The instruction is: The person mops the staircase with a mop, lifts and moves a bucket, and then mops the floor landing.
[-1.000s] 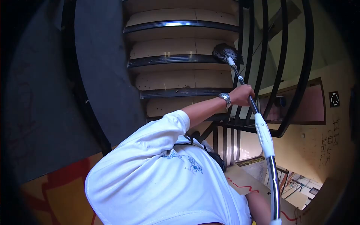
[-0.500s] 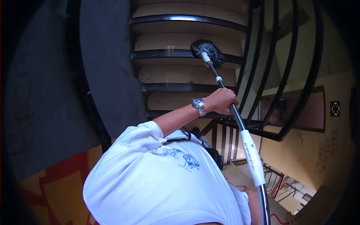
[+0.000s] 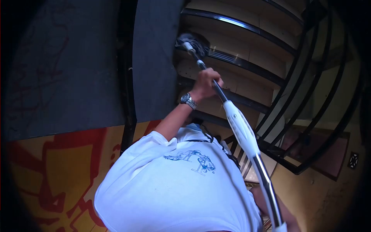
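My left hand [image 3: 207,83], with a metal watch on its wrist, is closed around the dark upper pole of a mop [image 3: 244,133]. A white sleeve and a shiny metal section of the handle run from there down to the bottom right. The dark, stringy mop head [image 3: 196,43] rests at the left end of a stair step, near the dark side wall. At the bottom right my right forearm [image 3: 284,212] shows beside the lower handle; the right hand itself is outside the frame.
Stairs [image 3: 247,66] with dark, shiny edges rise ahead. Black metal railings [image 3: 299,92] curve along the right. A dark grey wall panel [image 3: 154,69] stands at the left, above a red and yellow painted wall [image 3: 69,166].
My left hand and the mop have swung left, carrying the mop head from the step's right end to its left end. The view has tilted and turned too.
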`<state>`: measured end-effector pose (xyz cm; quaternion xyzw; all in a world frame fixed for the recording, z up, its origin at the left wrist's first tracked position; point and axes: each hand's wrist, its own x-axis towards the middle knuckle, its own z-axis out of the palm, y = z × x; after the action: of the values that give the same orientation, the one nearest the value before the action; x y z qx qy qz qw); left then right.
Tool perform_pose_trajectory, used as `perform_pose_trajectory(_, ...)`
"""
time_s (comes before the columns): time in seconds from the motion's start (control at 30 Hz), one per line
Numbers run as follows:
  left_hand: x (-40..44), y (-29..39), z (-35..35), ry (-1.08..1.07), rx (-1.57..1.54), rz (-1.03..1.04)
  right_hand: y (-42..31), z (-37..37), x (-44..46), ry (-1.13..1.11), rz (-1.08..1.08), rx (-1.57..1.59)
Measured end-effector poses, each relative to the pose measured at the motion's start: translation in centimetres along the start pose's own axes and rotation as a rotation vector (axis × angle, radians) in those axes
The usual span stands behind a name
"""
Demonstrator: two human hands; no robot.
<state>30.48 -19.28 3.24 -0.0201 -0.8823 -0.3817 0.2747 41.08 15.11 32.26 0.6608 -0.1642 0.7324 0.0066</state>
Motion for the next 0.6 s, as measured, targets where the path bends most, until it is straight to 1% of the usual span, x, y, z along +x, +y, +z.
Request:
perform_pose_trajectory(0.07,-0.2,-1.8,-0.1,0.01,-0.01,0.025,1.2,0.4,-0.3,-0.005,-0.007,-0.003)
perform_pose_trajectory(0.13,-1.7,-4.7,0.7,0.071,-0.026,0.044,4.8,1.2,-1.1,-0.01,0.031,-0.058)
perform_pose_trajectory(0.23,-1.9,-3.9,2.9,0.051,-0.022,0.031,3.3,0.7,-1.7,-0.026,0.065,-0.157)
perform_pose_trajectory(0.33,-2.7,-1.6,4.8,-0.042,-0.084,0.086,0.8,2.5,-2.0,-0.05,0.133,-0.184)
perform_pose_trajectory(0.47,-4.6,2.6,8.9,-0.059,-0.218,0.17,0.7,4.9,-2.3,-0.013,0.127,-0.294)
perform_pose_trajectory(0.53,-4.9,5.5,10.0,-0.226,-0.289,0.19,0.8,5.7,-2.6,0.019,0.135,-0.383)
perform_pose_trajectory(0.57,-4.9,6.6,10.8,-0.227,-0.298,0.183,1.0,6.4,-2.6,0.036,0.144,-0.444)
perform_pose_trajectory(0.6,-4.8,7.5,11.7,-0.277,-0.337,0.191,1.3,7.0,-2.7,0.052,0.15,-0.503)
